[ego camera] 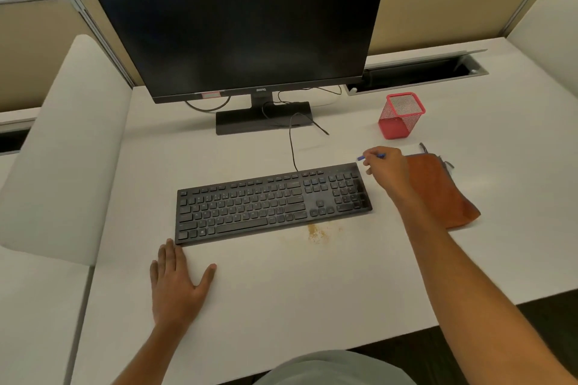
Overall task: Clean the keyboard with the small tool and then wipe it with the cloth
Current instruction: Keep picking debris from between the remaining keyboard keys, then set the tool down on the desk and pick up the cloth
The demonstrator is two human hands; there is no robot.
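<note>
A black keyboard [272, 201] lies across the middle of the white desk [281, 297], its cable running back toward the monitor. My right hand [386, 170] hovers just past the keyboard's far right corner and pinches a small blue tool [362, 157] whose tip points left. An orange-brown cloth [444, 189] lies flat on the desk to the right, partly under my right forearm. My left hand [178, 281] rests flat on the desk, fingers spread, fingertips touching the keyboard's near left corner.
A dark monitor [231, 19] on its stand [262, 119] fills the back. A red mesh pen cup [401, 115] stands back right, near an open cable slot [416, 72]. A yellowish crumb stain [316, 233] marks the desk in front of the keyboard.
</note>
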